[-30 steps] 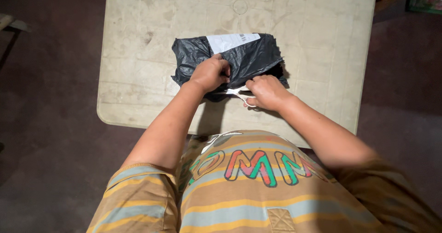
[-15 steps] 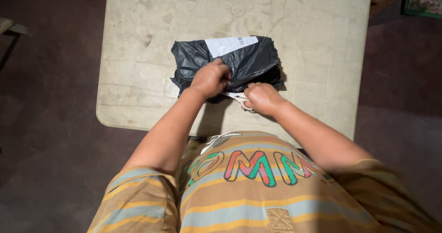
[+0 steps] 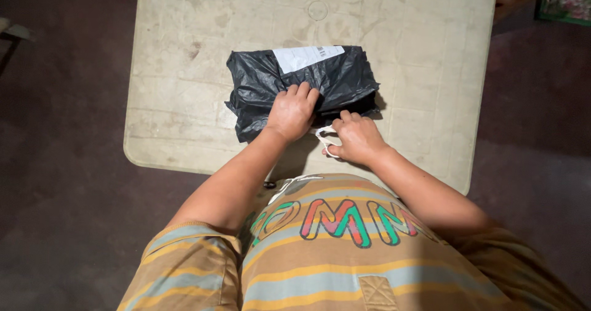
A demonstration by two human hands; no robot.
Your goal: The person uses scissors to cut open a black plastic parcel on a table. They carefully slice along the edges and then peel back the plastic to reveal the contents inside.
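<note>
A black plastic parcel bag (image 3: 345, 77) with a white label (image 3: 306, 57) lies on the worn beige table (image 3: 184, 71). My left hand (image 3: 292, 113) presses flat on the bag's near edge, fingers spread. My right hand (image 3: 356, 139) sits just right of it at the bag's near edge, fingers through the white handles of a pair of scissors (image 3: 324, 139). The scissor blades are hidden under my hands and the bag.
The table's near edge (image 3: 184, 163) runs just in front of my striped shirt. Dark floor surrounds the table. A piece of furniture and a flowered object (image 3: 566, 0) show at the top right corner.
My left hand has gone from pinching the bag's edge to lying flat on it. My right hand with the scissors has shifted slightly and turned at the bag's near edge.
</note>
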